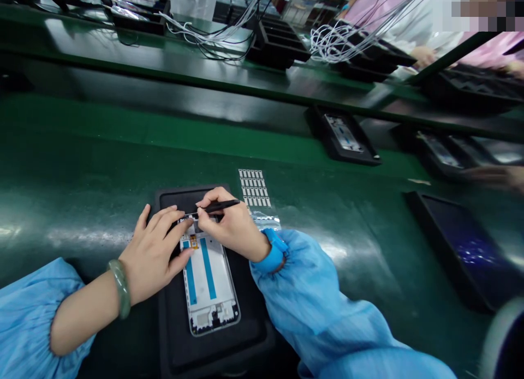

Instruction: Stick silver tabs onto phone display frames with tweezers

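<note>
A phone frame point(219, 281) with two blue strips lies in a black tray point(174, 335). My left hand point(158, 248) rests on the frame's upper left part, fingers spread, its thumb beside a small orange flex piece point(194, 241). Pinched in my right hand point(229, 226) is a black pen-like tool point(223, 205), whose thin tip points left over the frame's top edge. What the tip touches is too small to tell.
A sheet of small white labels point(254, 188) lies beyond my right hand, by a clear plastic piece point(266, 221). Trays with phone parts point(346, 136) and a dark tray point(462, 248) are at right. White cables point(339, 43) and people are beyond the shelf.
</note>
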Demonstrator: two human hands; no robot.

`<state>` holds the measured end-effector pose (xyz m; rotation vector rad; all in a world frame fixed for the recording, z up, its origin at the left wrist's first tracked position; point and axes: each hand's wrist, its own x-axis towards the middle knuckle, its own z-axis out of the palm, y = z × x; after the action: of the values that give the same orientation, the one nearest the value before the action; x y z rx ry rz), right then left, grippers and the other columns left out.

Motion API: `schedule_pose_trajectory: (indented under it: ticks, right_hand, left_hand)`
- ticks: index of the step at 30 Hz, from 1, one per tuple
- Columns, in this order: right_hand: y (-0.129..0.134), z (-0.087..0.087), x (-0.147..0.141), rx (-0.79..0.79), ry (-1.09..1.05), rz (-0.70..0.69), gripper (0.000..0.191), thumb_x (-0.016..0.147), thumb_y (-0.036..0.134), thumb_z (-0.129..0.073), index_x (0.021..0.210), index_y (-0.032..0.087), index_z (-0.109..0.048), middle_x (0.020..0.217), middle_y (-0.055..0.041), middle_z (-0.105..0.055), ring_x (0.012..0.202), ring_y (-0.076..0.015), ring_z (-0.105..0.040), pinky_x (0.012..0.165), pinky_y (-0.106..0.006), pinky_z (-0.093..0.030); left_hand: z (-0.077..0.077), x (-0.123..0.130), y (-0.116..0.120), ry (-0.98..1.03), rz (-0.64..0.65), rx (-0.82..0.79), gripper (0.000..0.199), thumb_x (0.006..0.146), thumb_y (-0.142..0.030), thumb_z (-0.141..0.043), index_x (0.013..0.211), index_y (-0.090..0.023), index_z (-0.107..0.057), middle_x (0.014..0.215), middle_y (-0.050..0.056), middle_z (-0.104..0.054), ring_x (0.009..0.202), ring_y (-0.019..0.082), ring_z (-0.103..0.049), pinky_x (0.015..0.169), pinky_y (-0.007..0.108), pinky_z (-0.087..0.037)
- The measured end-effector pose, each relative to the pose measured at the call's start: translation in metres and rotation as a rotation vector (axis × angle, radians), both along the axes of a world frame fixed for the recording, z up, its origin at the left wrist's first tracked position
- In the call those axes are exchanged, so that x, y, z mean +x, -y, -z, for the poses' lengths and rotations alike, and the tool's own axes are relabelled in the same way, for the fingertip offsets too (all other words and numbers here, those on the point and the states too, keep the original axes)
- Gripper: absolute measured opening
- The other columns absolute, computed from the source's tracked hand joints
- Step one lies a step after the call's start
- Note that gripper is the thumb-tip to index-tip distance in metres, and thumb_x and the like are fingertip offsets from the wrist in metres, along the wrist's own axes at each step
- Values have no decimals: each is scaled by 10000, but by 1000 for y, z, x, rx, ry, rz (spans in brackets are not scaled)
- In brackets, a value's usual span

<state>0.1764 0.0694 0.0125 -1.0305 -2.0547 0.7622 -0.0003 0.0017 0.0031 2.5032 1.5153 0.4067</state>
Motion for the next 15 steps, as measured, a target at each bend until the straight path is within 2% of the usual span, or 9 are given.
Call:
schedule_pose_trajectory:
  ticks: [3, 6, 12, 15]
  right_hand:
    - [4, -3, -4, 186, 121, -29, 102, 767, 113, -488, 802, 208, -472, 788, -15, -576, 741, -136, -578, 668, -252, -489]
    - [8, -7, -8, 243, 221, -73, 111, 774, 96, -461, 804, 203, -462, 773, -25, -560, 725, -143, -552, 651, -261, -472]
    - [9, -8, -11, 207, 188, -59, 117, 764, 85, -470, 795, 197, -460, 759, -15, -552, 712, -138, -551, 671, -266, -479]
    - [3, -2, -5, 31, 62, -39, 93, 772, 120, -496, 808, 201, -466, 790, -7, -558, 713, -125, -579, 659, -254, -501]
  left_hand:
    - [1, 0, 0, -6, 1, 13, 378, 875, -371, -440, 1210, -199, -462, 1233, 98, -519, 1239, 279, -398, 1053, 583, -225]
    - [1, 0, 0, -9, 1, 18, 360, 865, -358, -454, 1183, -191, -471, 1234, 103, -521, 1234, 278, -404, 1053, 583, -225]
    - [2, 0, -1, -13, -7, 21, 355, 865, -362, -451, 1174, -191, -482, 1231, 110, -523, 1229, 282, -411, 1048, 583, -227]
    - [2, 0, -1, -17, -6, 16, 371, 874, -374, -440, 1206, -210, -467, 1244, 105, -517, 1228, 282, -413, 1042, 591, -229]
